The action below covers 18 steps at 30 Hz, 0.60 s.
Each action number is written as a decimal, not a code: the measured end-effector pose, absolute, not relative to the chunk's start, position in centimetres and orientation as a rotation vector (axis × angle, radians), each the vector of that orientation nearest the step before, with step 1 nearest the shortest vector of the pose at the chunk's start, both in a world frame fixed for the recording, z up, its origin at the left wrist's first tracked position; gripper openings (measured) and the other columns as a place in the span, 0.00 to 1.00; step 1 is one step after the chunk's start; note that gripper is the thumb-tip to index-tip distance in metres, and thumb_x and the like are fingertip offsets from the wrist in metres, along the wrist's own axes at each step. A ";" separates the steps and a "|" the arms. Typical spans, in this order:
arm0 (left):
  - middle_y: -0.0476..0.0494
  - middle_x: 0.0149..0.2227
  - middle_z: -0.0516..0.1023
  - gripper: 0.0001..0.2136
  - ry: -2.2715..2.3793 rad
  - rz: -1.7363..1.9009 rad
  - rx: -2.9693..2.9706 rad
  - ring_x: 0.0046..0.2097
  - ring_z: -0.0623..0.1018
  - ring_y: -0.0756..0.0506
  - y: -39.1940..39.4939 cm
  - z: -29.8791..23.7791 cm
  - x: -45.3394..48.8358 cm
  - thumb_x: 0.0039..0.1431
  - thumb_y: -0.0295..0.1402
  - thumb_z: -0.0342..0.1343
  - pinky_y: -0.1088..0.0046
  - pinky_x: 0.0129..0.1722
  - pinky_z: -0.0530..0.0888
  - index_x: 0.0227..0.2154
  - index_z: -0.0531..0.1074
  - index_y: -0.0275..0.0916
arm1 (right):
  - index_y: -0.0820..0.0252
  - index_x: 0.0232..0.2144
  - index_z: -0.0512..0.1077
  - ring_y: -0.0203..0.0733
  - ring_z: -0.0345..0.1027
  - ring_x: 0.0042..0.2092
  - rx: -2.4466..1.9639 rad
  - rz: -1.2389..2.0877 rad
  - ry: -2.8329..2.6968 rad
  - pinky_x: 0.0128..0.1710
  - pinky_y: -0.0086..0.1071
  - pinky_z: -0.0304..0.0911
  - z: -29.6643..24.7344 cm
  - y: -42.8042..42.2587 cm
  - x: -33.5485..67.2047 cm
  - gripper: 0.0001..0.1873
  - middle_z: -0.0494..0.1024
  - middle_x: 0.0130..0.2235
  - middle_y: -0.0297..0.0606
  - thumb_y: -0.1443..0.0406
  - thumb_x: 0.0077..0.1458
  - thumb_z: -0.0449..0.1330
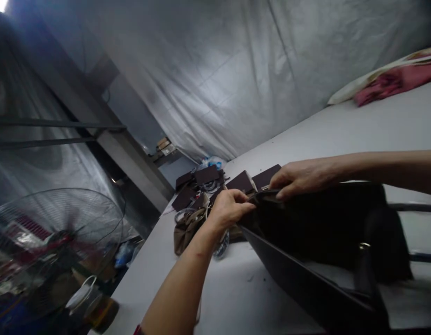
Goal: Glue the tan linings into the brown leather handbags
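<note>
A large black handbag (299, 274) lies tilted on the white table, its mouth spread wide and pale lining or stuffing showing inside. My left hand (227, 208) pinches the bag's rim at its far corner, thumb and fingers together. A short way to the right, my right hand (299, 179) grips the same rim from above, its thumb inside the edge. Dark handles stick out on the bag's right side, and a small metal ring shines near its inner wall. The depth of the bag is too dark to make out.
Behind my hands, dark brown flat boxes or pieces (206, 174) are heaped beside a brown cloth bag (187, 228). A large wire-caged fan (58, 232) stands left of the white table (159, 274), near a jar of amber liquid (102, 312). Pink cloth (393, 86) lies at the far right.
</note>
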<state>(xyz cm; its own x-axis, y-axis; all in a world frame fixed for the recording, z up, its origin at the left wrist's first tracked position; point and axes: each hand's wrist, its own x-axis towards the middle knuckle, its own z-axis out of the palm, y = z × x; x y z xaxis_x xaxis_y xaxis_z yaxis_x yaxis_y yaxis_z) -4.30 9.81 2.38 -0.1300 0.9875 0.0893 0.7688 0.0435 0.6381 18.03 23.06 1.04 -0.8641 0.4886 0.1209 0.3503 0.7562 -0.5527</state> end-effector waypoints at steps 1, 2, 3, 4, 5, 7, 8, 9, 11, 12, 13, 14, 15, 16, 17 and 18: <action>0.51 0.25 0.76 0.08 1.938 0.779 1.756 0.26 0.72 0.52 9.9 2.5 -4.1 0.44 0.29 0.65 0.78 0.27 0.66 0.30 0.78 0.35 | 0.58 0.32 0.78 0.42 0.68 0.31 -0.662 0.778 -2.710 0.32 0.32 0.61 1.5 22.7 18.8 0.20 0.73 0.26 0.35 0.50 0.52 0.56; 0.50 0.26 0.77 0.10 1.923 0.759 1.757 0.27 0.73 0.51 10.0 2.6 -3.8 0.43 0.28 0.66 0.78 0.27 0.67 0.32 0.78 0.36 | 0.59 0.31 0.77 0.41 0.67 0.30 -0.659 0.787 -2.728 0.31 0.32 0.60 1.9 22.3 19.1 0.19 0.72 0.25 0.35 0.51 0.51 0.56; 0.49 0.28 0.78 0.12 1.910 0.735 1.775 0.28 0.73 0.51 10.1 2.7 -3.6 0.42 0.30 0.66 0.78 0.28 0.67 0.34 0.79 0.36 | 0.59 0.31 0.77 0.40 0.66 0.29 -0.651 0.799 -2.753 0.31 0.31 0.59 2.2 21.9 19.1 0.17 0.72 0.25 0.34 0.53 0.51 0.56; 0.49 0.28 0.79 0.12 1.905 0.717 1.803 0.28 0.73 0.50 10.3 2.8 -3.3 0.44 0.33 0.67 0.78 0.28 0.67 0.34 0.80 0.37 | 0.60 0.30 0.76 0.39 0.65 0.28 -0.645 0.812 -2.776 0.30 0.30 0.58 2.4 21.5 19.0 0.16 0.72 0.25 0.34 0.55 0.51 0.56; 0.48 0.28 0.79 0.12 1.908 0.708 1.837 0.28 0.73 0.50 10.5 2.9 -3.1 0.46 0.37 0.66 0.78 0.27 0.66 0.33 0.80 0.37 | 0.60 0.30 0.76 0.38 0.64 0.28 -0.638 0.820 -2.796 0.29 0.30 0.57 2.6 21.1 18.9 0.14 0.71 0.25 0.34 0.57 0.51 0.56; 0.47 0.27 0.78 0.14 1.933 0.706 1.916 0.27 0.72 0.50 10.9 3.1 -2.7 0.52 0.43 0.61 0.78 0.26 0.64 0.30 0.81 0.36 | 0.61 0.28 0.74 0.35 0.61 0.26 -0.623 0.813 -2.815 0.28 0.29 0.55 2.6 20.5 18.7 0.12 0.70 0.24 0.33 0.60 0.51 0.54; 0.47 0.26 0.77 0.14 1.955 0.703 1.956 0.27 0.71 0.51 11.0 3.2 -2.5 0.54 0.43 0.59 0.77 0.25 0.64 0.29 0.81 0.36 | 0.61 0.27 0.73 0.34 0.60 0.25 -0.616 0.799 -2.815 0.27 0.28 0.53 2.6 20.4 18.8 0.11 0.69 0.24 0.32 0.61 0.52 0.53; 0.48 0.24 0.77 0.14 1.986 0.697 1.995 0.26 0.71 0.50 11.0 3.2 -2.3 0.54 0.42 0.58 0.77 0.25 0.63 0.28 0.81 0.37 | 0.61 0.26 0.72 0.34 0.59 0.25 -0.608 0.778 -2.812 0.27 0.28 0.53 2.6 20.2 18.9 0.11 0.68 0.23 0.32 0.62 0.52 0.53; 0.49 0.23 0.76 0.11 2.047 0.672 2.072 0.26 0.71 0.50 11.0 3.3 -2.1 0.53 0.39 0.59 0.77 0.25 0.63 0.26 0.80 0.37 | 0.61 0.26 0.72 0.33 0.57 0.24 -0.602 0.718 -2.816 0.26 0.29 0.51 2.7 20.0 19.0 0.11 0.67 0.23 0.31 0.62 0.53 0.52; 0.49 0.22 0.75 0.10 2.076 0.663 2.104 0.26 0.71 0.50 11.0 3.4 -1.9 0.53 0.38 0.59 0.77 0.26 0.63 0.25 0.80 0.38 | 0.61 0.27 0.72 0.33 0.57 0.24 -0.608 0.683 -2.820 0.26 0.29 0.51 2.8 19.9 19.0 0.12 0.67 0.23 0.32 0.61 0.54 0.52; 0.50 0.21 0.75 0.09 2.100 0.659 2.129 0.27 0.71 0.49 11.0 3.4 -1.8 0.52 0.37 0.59 0.76 0.26 0.63 0.24 0.80 0.38 | 0.61 0.28 0.73 0.33 0.57 0.24 -0.608 0.647 -2.827 0.26 0.29 0.51 3.1 19.8 18.9 0.14 0.67 0.24 0.32 0.59 0.56 0.53; 0.50 0.21 0.75 0.09 2.112 0.660 2.151 0.27 0.71 0.49 11.0 3.4 -1.7 0.52 0.37 0.59 0.76 0.26 0.63 0.23 0.79 0.39 | 0.61 0.29 0.74 0.34 0.58 0.25 -0.598 0.618 -2.835 0.26 0.29 0.51 3.3 19.7 18.6 0.14 0.68 0.24 0.33 0.58 0.56 0.53; 0.50 0.21 0.75 0.09 2.113 0.664 2.167 0.27 0.72 0.49 11.0 3.3 -1.6 0.52 0.37 0.59 0.76 0.27 0.63 0.22 0.79 0.39 | 0.62 0.31 0.75 0.34 0.59 0.25 -0.584 0.590 -2.849 0.26 0.28 0.51 3.6 19.6 18.2 0.14 0.70 0.25 0.33 0.58 0.56 0.53; 0.50 0.21 0.75 0.09 2.107 0.674 2.179 0.27 0.72 0.49 11.0 3.2 -1.5 0.52 0.37 0.59 0.76 0.27 0.63 0.22 0.79 0.39 | 0.62 0.33 0.75 0.34 0.59 0.26 -0.562 0.551 -2.856 0.26 0.28 0.50 3.8 19.5 17.7 0.14 0.71 0.26 0.34 0.59 0.56 0.54; 0.50 0.21 0.75 0.10 2.093 0.692 2.181 0.28 0.72 0.49 11.0 3.2 -1.5 0.52 0.37 0.59 0.76 0.27 0.63 0.22 0.79 0.38 | 0.61 0.35 0.76 0.34 0.59 0.26 -0.537 0.508 -2.867 0.27 0.28 0.50 4.1 19.4 17.1 0.12 0.71 0.26 0.33 0.61 0.55 0.55; 0.50 0.22 0.75 0.10 2.072 0.715 2.168 0.28 0.72 0.49 10.9 3.1 -1.4 0.52 0.37 0.59 0.76 0.27 0.63 0.22 0.79 0.38 | 0.61 0.36 0.77 0.33 0.59 0.26 -0.514 0.460 -2.882 0.27 0.28 0.50 4.2 19.3 16.5 0.11 0.72 0.27 0.33 0.63 0.53 0.57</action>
